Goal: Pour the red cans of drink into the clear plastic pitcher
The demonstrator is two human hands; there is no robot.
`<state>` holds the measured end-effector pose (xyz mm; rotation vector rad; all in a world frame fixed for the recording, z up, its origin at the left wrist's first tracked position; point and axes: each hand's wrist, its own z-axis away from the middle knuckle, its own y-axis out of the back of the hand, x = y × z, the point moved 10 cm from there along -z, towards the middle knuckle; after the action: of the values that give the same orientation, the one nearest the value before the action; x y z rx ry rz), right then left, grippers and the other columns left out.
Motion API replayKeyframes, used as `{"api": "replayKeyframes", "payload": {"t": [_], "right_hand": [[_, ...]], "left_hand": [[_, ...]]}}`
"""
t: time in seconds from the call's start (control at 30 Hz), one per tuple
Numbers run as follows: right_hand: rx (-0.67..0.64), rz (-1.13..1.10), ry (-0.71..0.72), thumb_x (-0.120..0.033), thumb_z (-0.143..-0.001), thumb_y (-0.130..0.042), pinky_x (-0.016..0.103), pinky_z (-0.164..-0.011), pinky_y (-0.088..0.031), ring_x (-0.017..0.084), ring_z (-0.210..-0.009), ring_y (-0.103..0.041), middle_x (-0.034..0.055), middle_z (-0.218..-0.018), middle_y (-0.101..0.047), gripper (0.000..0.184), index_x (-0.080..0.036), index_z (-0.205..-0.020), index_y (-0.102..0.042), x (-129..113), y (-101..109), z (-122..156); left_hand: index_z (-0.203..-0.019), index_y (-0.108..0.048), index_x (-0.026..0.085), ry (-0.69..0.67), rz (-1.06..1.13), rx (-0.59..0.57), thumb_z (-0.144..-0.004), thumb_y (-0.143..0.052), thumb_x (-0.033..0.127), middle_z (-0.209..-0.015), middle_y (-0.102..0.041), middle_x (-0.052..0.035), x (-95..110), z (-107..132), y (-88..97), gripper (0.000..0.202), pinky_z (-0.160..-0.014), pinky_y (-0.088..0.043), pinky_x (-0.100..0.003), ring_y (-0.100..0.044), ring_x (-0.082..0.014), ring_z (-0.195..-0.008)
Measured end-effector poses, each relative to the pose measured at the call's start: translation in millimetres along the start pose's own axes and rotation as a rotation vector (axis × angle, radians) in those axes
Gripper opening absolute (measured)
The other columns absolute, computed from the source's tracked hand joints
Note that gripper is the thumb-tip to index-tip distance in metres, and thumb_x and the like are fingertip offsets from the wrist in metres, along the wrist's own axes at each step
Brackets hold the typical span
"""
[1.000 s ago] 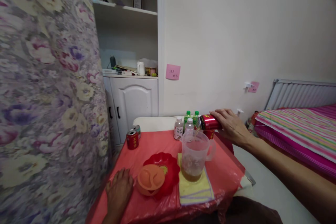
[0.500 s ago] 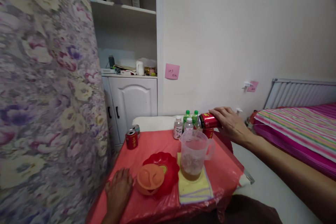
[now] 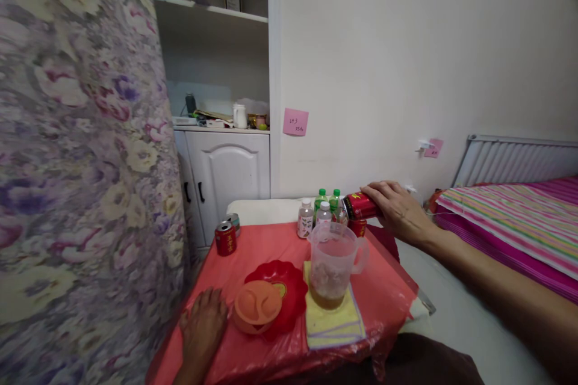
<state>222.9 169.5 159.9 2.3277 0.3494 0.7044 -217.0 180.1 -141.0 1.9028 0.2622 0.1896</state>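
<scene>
My right hand grips a red drink can, tipped on its side with its top end toward the upper right of a clear plastic measuring jug. A shallow layer of brown liquid lies in the jug's bottom. The jug stands on a folded yellow cloth. My left hand rests flat on the red-covered table, fingers stretched out, holding nothing. Beside it, an orange lidded bowl sits partly over a red scalloped plate.
Behind the jug stand green-capped bottles and white-capped bottles, plus another red can. A red can and a bluish can stand at the table's back left. A floral curtain hangs at left; a bed is at right.
A thin brown stream fell from the tilted can into the jug earlier; now I cannot make it out. The can and both hands have hardly moved.
</scene>
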Motion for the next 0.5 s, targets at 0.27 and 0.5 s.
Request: {"api": "replayKeyframes", "payload": {"t": [0.27,0.5], "right_hand": [[-0.012,0.028,0.006,-0.011,-0.093,-0.051,0.046,-0.099,-0.047,0.031,-0.117,-0.054,0.0142,-0.13,-0.066,0.045,-0.018,-0.138,-0.054,-1.5,-3.6,-1.5],[-0.019,0.068,0.052,-0.013,-0.096,-0.05,0.046,-0.102,-0.043,0.031,-0.118,-0.053,0.0137,-0.129,-0.065,0.046,-0.018,-0.141,-0.052,-7.9,-6.0,-6.5]], "left_hand": [[-0.136,-0.058,0.014,0.001,0.003,-0.014,-0.102,-0.028,0.022,-0.15,-0.06,-0.0155,0.4,-0.1,0.5,0.046,-0.11,-0.034,-0.052,-0.053,-0.0275,-0.138],[-0.136,-0.058,0.016,0.008,-0.003,-0.016,-0.101,-0.03,0.021,-0.151,-0.06,-0.0143,-0.9,0.1,-2.2,0.045,-0.111,-0.034,-0.051,-0.053,-0.0261,-0.138]]}}
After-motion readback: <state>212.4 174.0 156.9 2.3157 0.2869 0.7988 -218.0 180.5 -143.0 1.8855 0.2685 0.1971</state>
